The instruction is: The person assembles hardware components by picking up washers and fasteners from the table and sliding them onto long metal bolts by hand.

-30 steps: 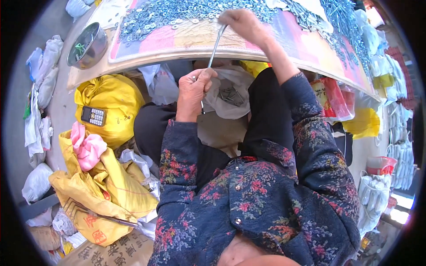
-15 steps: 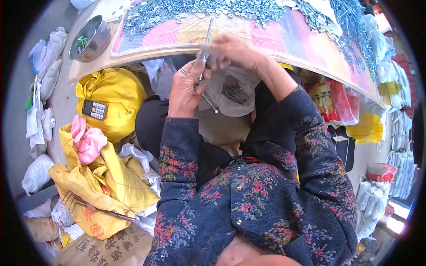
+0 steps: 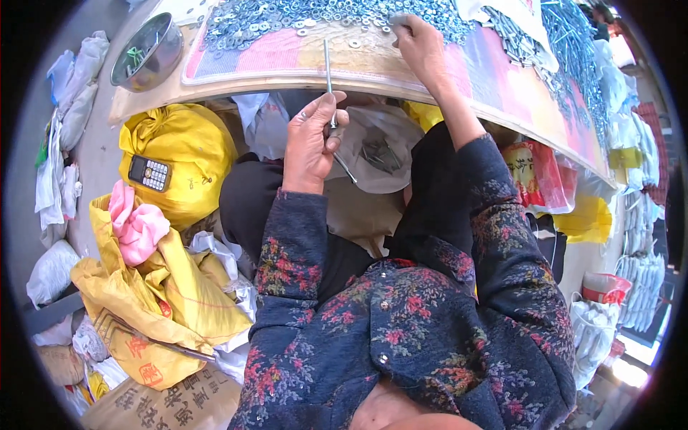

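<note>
A slim, silver metal rod (image 3: pixel 327 66) stands nearly upright in the bare left hand (image 3: pixel 312 140), its tip seen against the near part of the board table (image 3: pixel 147 102). The thumb and bent fingers close around the rod's lower part and cover it; a silver length (image 3: pixel 345 168) slants out below them, and whether it is one piece with the rod cannot be made out. The right hand (image 3: pixel 423 51) is over the table beside a spread of small, silver, ring-shaped washers (image 3: pixel 251 27), fingers curled in and blurred at the tips, so I cannot tell whether they pinch anything. Beneath the washers lies a pink, yellow and blue striped cloth (image 3: pixel 430 66), partly covered. Below the table edge, a whitish plastic bag (image 3: pixel 401 129) holds dull metal pieces (image 3: pixel 380 155), too dim to count, its left side partly behind the left hand. On the left, a round steel bowl (image 3: pixel 169 49) contains something green, its shape unclear. Thin silver rods (image 3: pixel 562 36) at the upper right run out of view.
</note>
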A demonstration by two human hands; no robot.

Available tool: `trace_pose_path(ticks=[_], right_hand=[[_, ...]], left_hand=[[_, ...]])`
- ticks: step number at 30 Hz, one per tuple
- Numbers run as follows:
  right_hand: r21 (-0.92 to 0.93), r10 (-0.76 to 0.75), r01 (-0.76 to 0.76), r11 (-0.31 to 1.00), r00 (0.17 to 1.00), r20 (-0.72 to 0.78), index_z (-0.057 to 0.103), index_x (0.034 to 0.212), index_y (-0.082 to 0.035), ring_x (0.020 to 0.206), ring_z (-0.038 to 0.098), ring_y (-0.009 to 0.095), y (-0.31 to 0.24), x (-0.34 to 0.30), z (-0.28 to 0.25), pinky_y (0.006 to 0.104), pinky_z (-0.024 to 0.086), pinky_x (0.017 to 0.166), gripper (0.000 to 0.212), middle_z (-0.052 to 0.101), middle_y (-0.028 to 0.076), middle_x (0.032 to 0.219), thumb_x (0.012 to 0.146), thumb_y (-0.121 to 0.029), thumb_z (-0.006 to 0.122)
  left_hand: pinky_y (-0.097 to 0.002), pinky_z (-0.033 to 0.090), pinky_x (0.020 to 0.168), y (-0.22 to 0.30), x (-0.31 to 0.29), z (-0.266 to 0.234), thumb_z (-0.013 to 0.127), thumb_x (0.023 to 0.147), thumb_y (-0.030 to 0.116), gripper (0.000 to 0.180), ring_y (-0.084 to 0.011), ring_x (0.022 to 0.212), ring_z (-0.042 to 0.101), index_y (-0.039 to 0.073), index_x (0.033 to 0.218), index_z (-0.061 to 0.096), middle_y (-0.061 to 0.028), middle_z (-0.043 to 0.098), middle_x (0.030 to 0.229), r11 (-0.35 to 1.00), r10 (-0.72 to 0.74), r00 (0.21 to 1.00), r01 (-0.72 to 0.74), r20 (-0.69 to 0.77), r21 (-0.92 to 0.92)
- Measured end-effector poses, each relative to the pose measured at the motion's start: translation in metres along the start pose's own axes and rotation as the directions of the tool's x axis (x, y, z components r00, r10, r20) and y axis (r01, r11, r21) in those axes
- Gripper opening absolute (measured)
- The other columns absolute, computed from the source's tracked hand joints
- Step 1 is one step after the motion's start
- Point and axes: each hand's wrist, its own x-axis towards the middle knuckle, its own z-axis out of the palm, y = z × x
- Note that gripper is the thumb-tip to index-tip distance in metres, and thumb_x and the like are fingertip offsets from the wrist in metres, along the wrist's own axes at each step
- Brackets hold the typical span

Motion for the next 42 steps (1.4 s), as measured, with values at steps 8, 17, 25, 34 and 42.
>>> trace_pose_path(ticks=[8,17,25,34,42], right_hand=[[-0.41,-0.216,0.279,0.868,0.957,0.194,0.064,0.095,-0.005,0.09,0.061,0.039,-0.028,-0.009,0.035,0.0462,0.048,0.079,0.032,0.06,0.019,0.103,0.088,-0.034,0.055],[0.595,0.32,-0.492,0.636,0.869,0.376,0.064,0.086,-0.001,0.048,0.038,0.005,-0.025,-0.027,0.0,0.0224,0.024,0.043,0.021,0.047,-0.004,0.057,0.094,-0.018,0.056],[-0.061,-0.415,0.427,0.902,0.897,0.152,0.064,0.101,-0.007,0.057,0.06,0.016,-0.036,-0.05,-0.014,0.0286,0.048,0.056,0.018,0.06,0.012,0.067,0.084,-0.006,0.06],[-0.479,-0.247,0.29,0.829,0.957,0.153,0.061,0.097,-0.007,0.085,0.065,0.034,-0.01,0.02,0.033,0.0443,0.051,0.073,0.022,0.064,0.018,0.099,0.088,-0.026,0.055],[-0.276,-0.228,0.216,0.936,0.974,-0.01,0.062,0.084,0.001,0.064,0.063,0.031,0.001,0.017,0.024,0.0412,0.048,0.06,0.028,0.063,0.015,0.067,0.09,-0.026,0.057]], left_hand=[[-0.0164,0.03,0.038,-0.011,0.004,0.019,0.066,0.089,0.021,0.026,-0.0031,0.053,0.05,0.0,0.104,0.064,-0.003,0.062,0.071,0.996,0.025,1.0,-0.025,-0.006,0.082],[-0.0159,0.026,0.039,-0.023,0.007,0.036,0.063,0.091,0.024,0.025,-0.0013,0.055,0.044,0.003,0.103,0.066,0.0013,0.057,0.068,0.945,0.004,0.997,-0.03,0.081,0.325],[-0.0172,0.026,0.036,-0.016,0.015,0.029,0.062,0.091,0.02,0.024,-0.0043,0.043,0.037,-0.003,0.099,0.063,-0.0032,0.056,0.067,0.986,-0.167,0.978,0.167,0.123,0.005],[-0.016,0.027,0.036,-0.009,0.018,0.029,0.066,0.089,0.021,0.021,-0.0028,0.049,0.047,0.0,0.092,0.065,-0.0011,0.059,0.066,0.998,0.044,0.998,-0.042,-0.045,0.056],[-0.0167,0.026,0.04,-0.007,0.011,0.036,0.065,0.089,0.02,0.019,-0.0014,0.052,0.043,0.001,0.091,0.066,0.0007,0.058,0.066,0.966,0.03,0.999,-0.032,0.012,0.258]])
